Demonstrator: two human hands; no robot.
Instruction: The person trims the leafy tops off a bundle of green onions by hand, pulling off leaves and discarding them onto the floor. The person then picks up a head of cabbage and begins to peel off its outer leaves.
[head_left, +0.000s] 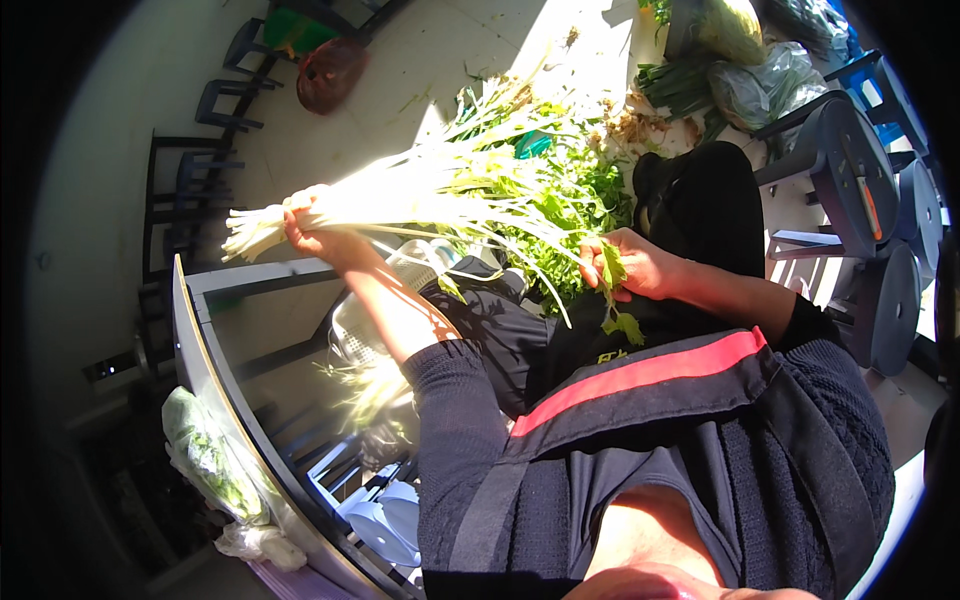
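My left hand (311, 229) is wrapped around the pale stalks of a large bunch of leafy celery (420, 191), near their cut-looking ends. Strong sun washes out much of the bunch, which fans out to the right over my lap. At its leafy side, my right hand (630, 262) pinches a leafy celery sprig (615, 266), whose leaves hang below the fingers. More green leaves (570, 195) lie in a heap beneath the bunch. Behind my left forearm, a white perforated basket (364, 322) is partly hidden.
A table (247, 435) at left carries bagged greens (214, 457). Beneath it are blue stools (382, 521) and loose pale stalks (375, 390). An orange-handled knife (868, 206) lies on a dark stool (844, 172) at right. Bagged vegetables (772, 82) and a red bag (330, 75) rest farther off.
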